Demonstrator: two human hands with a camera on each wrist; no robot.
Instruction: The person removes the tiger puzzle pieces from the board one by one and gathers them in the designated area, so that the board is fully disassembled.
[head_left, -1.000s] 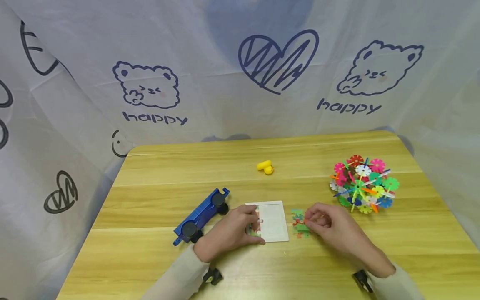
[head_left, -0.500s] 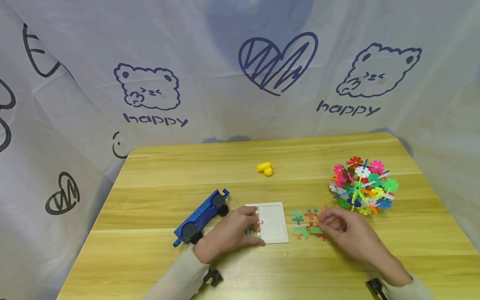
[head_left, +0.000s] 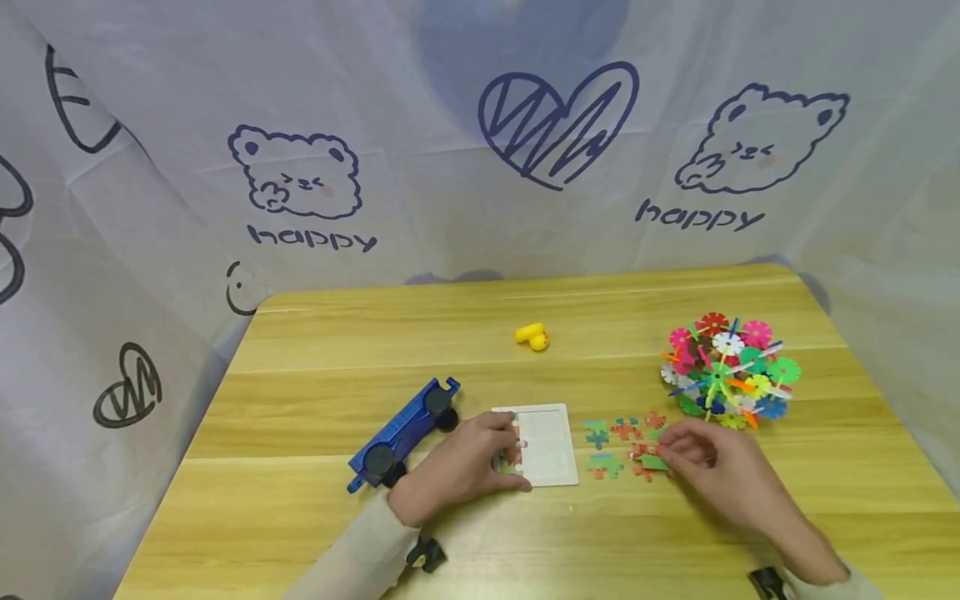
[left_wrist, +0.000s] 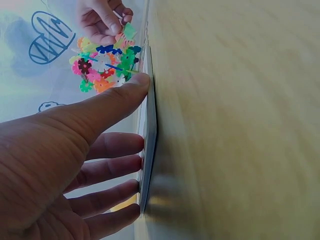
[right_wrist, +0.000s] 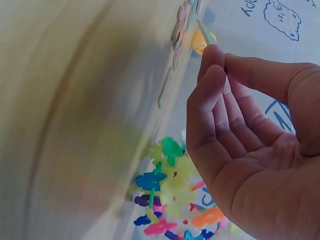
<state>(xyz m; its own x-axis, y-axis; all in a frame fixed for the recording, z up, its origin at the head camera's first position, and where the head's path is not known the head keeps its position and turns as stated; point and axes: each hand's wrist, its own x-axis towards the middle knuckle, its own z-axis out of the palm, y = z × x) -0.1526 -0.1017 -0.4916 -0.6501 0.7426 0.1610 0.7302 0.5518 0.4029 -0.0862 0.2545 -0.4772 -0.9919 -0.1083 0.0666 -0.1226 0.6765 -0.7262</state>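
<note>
My left hand (head_left: 461,462) rests over the left side of a white square puzzle tray (head_left: 549,450), its thumb at the near edge. In the left wrist view, the extended fingertips touch the tray. A few fitted pieces show beside those fingers; the hand hides part of them. To the tray's right, my right hand (head_left: 727,471) pinches a green jigsaw piece (head_left: 654,462) between thumb and fingertips. The same piece (right_wrist: 205,32) is seen nearly edge-on in the right wrist view. Several loose red-and-green jigsaw pieces (head_left: 604,465) lie between the tray and this hand.
A blue toy wagon (head_left: 401,432) with black wheels lies left of the left hand. Behind the tray sits a small yellow duck (head_left: 532,337). A ball of colourful flower discs (head_left: 723,373) stands behind the right hand. A printed white cloth (head_left: 450,208) hangs past the table's far edge.
My right hand has moved to the right, spreading the clustered pieces into separate loose ones, and keeps pinching a green piece. My left hand stays on the tray.
</note>
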